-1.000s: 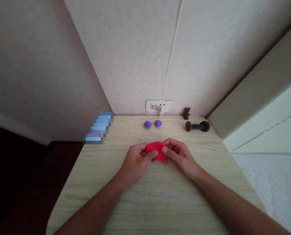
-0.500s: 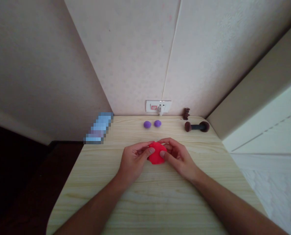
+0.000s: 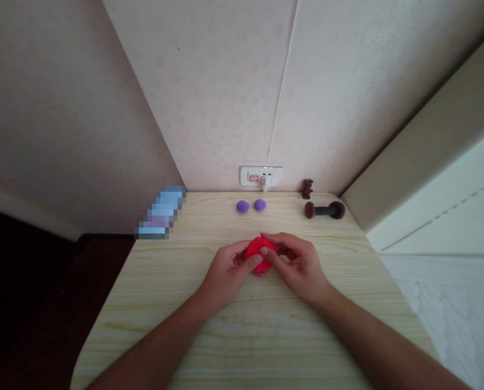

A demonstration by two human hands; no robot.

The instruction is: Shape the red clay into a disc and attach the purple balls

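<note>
The left hand (image 3: 227, 271) and right hand (image 3: 302, 265) pinch a flat red disc (image 3: 259, 253) between thumbs and fingers, thumbs close together on its face, above the wooden table (image 3: 262, 336); beyond it two purple balls (image 3: 242, 206) sit side by side, with a dark dumbbell-shaped object (image 3: 325, 210) to their right

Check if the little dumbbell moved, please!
No. The dumbbell lies in the same spot on the table, right of the wall socket; only the camera view shifted slightly.
</note>
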